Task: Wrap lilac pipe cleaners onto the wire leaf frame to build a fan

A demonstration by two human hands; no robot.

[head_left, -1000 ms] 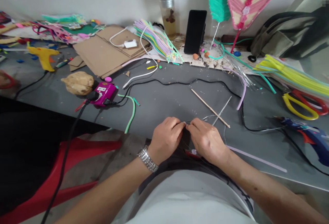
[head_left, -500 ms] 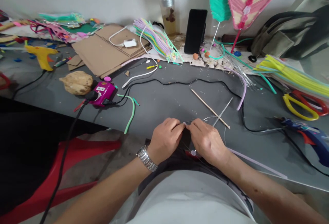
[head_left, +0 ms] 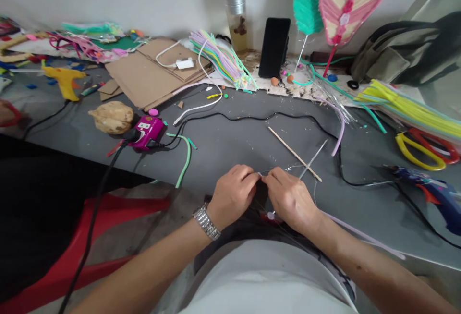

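Observation:
My left hand [head_left: 233, 195], with a metal watch on its wrist, and my right hand [head_left: 290, 198] meet fingertip to fingertip at the near edge of the grey table [head_left: 245, 146]. Both pinch a thin clear wire [head_left: 288, 167] that runs off to the right. A small pale bead sits between the fingertips. A lilac pipe cleaner [head_left: 363, 235] lies under my right wrist. A thin wooden stick [head_left: 293, 146] lies just beyond my right hand.
A blue glue gun [head_left: 432, 191] and yellow-red scissors [head_left: 425, 146] lie right. A magenta plug adapter [head_left: 146, 130], a green pipe cleaner [head_left: 183, 158], cardboard [head_left: 151, 71] and a yellow glue gun [head_left: 65, 79] lie left. A phone [head_left: 274, 47], a bottle [head_left: 236, 16], pipe cleaner bundles [head_left: 223, 59] and feather shapes [head_left: 345, 2] stand behind.
The hands stay pinched together in the same spot with only tiny finger shifts. The view has tilted slightly, nothing on the table has moved.

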